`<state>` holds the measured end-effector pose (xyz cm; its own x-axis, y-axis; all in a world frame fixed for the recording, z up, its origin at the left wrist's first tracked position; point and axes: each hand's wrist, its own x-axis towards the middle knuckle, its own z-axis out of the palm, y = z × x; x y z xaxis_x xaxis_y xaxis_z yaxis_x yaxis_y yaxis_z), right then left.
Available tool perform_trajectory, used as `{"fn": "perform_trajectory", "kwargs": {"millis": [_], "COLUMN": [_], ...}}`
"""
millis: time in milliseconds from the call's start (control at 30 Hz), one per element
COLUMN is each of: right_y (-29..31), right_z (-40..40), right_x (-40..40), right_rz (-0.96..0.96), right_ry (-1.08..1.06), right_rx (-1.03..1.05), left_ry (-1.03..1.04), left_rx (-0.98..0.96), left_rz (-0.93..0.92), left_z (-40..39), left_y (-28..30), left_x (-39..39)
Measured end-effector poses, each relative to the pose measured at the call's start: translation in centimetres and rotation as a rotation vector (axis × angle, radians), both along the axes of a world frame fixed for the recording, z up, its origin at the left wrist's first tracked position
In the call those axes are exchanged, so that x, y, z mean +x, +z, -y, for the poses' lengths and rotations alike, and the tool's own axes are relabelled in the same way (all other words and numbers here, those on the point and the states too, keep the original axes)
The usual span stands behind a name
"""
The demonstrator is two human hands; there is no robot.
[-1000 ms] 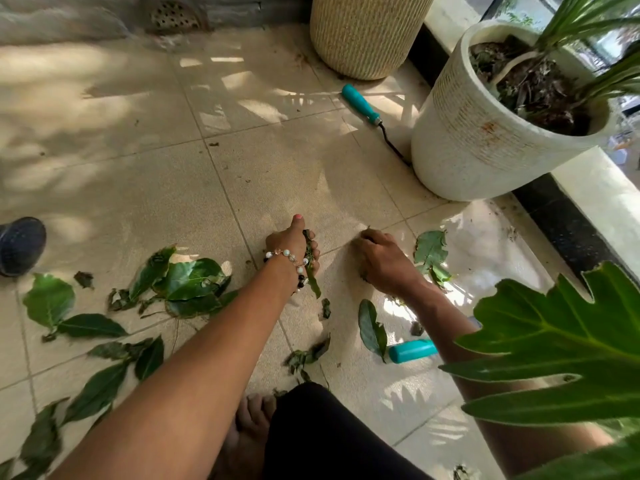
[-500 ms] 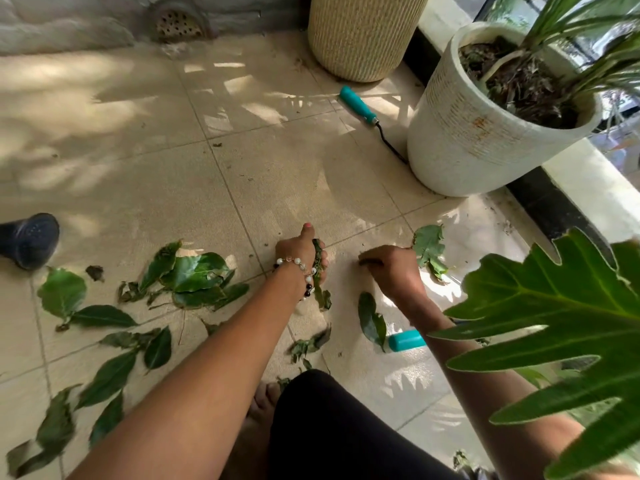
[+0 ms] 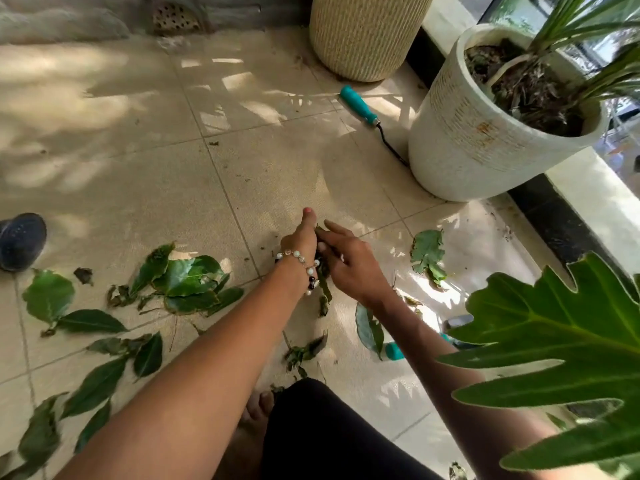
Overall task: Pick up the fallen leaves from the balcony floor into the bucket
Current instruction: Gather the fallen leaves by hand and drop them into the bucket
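Green fallen leaves lie on the beige floor tiles: a heap (image 3: 188, 277) left of my hands, several more (image 3: 93, 386) toward the lower left, one (image 3: 427, 251) to the right and one (image 3: 369, 329) under my right forearm. My left hand (image 3: 299, 242), with a bead bracelet on its wrist, grips a bunch of leaves (image 3: 323, 287) that hangs below the fist. Against that bunch lies my right hand (image 3: 353, 268), its visible fingers stretched out. No bucket is plainly in view.
A ribbed beige container (image 3: 367, 36) stands at the back, with a white plant pot (image 3: 464, 143) to its right. A teal-handled tool (image 3: 358, 105) lies between them, another teal handle (image 3: 394, 350) under my right arm. A big green plant leaf (image 3: 554, 341) covers the lower right; a dark round object (image 3: 20, 240) is at left.
My right hand has left the floor on the right and come across to my left hand, meeting the bunch held there. The left hand stays in place with its leaves.
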<state>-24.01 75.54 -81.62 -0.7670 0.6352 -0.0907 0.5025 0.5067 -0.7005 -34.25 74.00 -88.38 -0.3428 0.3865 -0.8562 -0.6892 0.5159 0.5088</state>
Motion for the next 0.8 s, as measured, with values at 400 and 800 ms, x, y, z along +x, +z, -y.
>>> {"fn": "perform_trajectory", "kwargs": {"millis": [400, 800], "right_y": [0.4, -4.7], "right_z": [-6.9, -7.4], "right_x": [5.3, 6.9], "right_rz": [0.005, 0.668], "right_ry": [-0.724, -0.465], "right_rx": [-0.193, 0.091], "left_ry": [-0.037, 0.076], "left_rx": [0.160, 0.155], "left_rz": [-0.007, 0.016], "left_z": [-1.2, -1.4], "left_y": [3.8, 2.9], "left_x": [1.5, 1.4]}}
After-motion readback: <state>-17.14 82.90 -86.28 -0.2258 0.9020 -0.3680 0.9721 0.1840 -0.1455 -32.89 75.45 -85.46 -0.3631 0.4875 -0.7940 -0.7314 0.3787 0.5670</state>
